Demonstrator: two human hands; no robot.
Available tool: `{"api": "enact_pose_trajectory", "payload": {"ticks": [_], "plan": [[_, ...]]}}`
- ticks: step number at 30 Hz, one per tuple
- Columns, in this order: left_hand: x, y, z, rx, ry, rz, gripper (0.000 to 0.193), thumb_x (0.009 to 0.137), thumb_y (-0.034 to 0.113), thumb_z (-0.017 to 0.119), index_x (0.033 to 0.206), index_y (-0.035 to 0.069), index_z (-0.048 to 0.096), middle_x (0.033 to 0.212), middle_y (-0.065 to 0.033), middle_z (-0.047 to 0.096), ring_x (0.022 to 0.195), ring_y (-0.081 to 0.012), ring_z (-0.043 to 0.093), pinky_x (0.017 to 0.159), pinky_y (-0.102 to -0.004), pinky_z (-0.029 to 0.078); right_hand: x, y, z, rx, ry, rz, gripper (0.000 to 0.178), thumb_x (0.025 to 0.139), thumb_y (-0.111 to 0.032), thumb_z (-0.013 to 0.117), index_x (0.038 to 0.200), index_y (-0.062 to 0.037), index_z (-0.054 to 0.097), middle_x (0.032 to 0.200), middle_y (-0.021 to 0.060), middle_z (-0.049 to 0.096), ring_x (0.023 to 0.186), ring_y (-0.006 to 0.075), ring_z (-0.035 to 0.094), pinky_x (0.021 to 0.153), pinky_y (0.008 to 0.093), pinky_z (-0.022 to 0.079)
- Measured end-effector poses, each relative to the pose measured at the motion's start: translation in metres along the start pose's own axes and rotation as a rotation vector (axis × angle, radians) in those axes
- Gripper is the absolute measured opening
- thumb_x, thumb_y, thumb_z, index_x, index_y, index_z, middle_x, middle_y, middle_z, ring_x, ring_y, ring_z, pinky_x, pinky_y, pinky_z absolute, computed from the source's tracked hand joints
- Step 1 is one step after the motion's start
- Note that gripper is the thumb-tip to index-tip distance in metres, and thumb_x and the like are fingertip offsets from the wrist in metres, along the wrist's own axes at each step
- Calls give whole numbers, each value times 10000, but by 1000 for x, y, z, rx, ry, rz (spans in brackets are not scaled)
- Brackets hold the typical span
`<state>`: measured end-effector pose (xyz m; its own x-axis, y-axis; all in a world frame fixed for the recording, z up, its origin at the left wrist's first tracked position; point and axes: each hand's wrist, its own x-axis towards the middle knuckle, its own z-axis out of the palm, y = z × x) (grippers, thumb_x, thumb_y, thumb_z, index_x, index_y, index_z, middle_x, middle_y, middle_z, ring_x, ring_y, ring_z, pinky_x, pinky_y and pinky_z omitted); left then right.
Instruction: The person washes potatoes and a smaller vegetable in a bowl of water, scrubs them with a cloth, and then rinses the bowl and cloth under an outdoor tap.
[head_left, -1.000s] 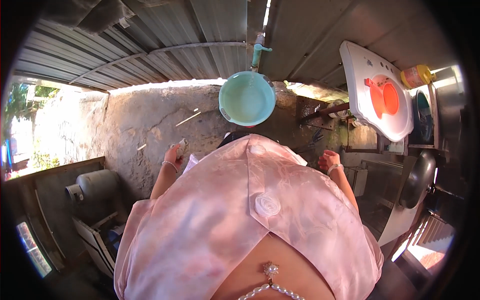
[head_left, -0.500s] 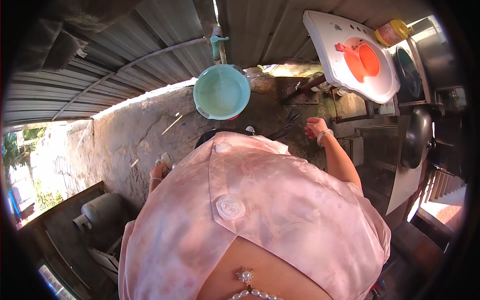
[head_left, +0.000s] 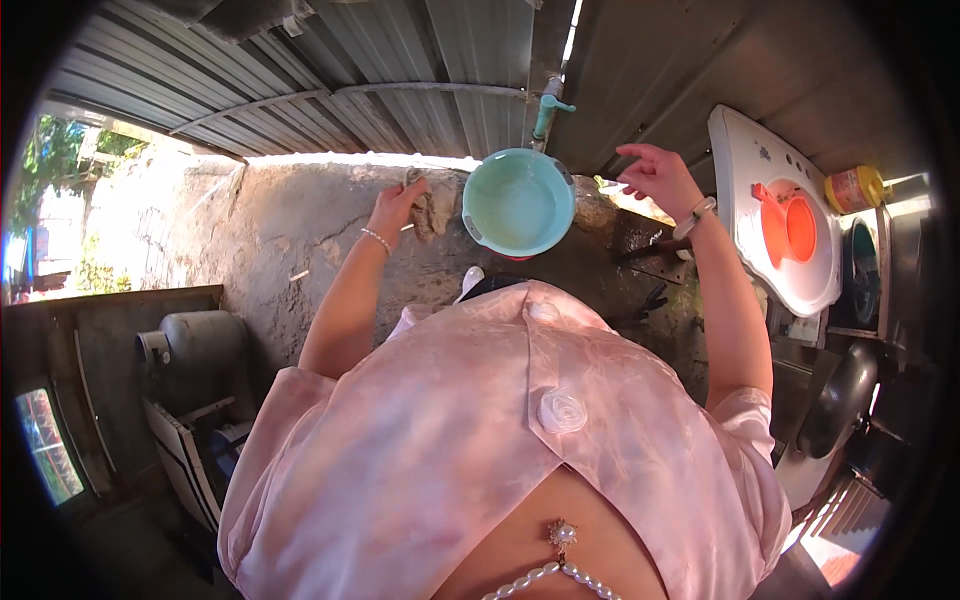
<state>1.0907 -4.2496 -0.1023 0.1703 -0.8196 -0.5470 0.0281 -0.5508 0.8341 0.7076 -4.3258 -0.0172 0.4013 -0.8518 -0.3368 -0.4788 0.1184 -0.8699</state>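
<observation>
The cloth [head_left: 434,208] is grey-brown and crumpled; it hangs down from the left hand [head_left: 397,207], just to the left of the basin [head_left: 535,243]. This basin is round and pale blue-green, with handles at its rim. It stands upright, containing some clear water [head_left: 515,205].

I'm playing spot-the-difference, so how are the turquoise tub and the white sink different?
The turquoise tub has a round rim, while the white sink has a wavy edge. The turquoise tub has water in it; the white sink has an orange scoop in its bowl. The turquoise tub is near the green tap; the white sink is farther right. Both are open on top.
</observation>
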Motion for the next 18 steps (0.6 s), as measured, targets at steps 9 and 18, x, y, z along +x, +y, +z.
{"api": "enact_pose_trajectory", "payload": {"ticks": [9,18], "plan": [[-30,87,59,226,-166,689,217,839,175,487,933,-10,548,848,-41,581,792,-125,553,696,-253,443,64,-89,130,428,-379,17,555,716,-62,619,1208,-61,363,1046,90,530,885,160,544,716,288,472],[-19,74,37,-502,72,277,208,829,203,526,854,-1,553,740,11,527,709,-51,453,638,-233,394,96,-83,81,113,-212,-123,350,689,22,525,1037,-8,505,782,97,611,644,152,589,580,272,484]]}}
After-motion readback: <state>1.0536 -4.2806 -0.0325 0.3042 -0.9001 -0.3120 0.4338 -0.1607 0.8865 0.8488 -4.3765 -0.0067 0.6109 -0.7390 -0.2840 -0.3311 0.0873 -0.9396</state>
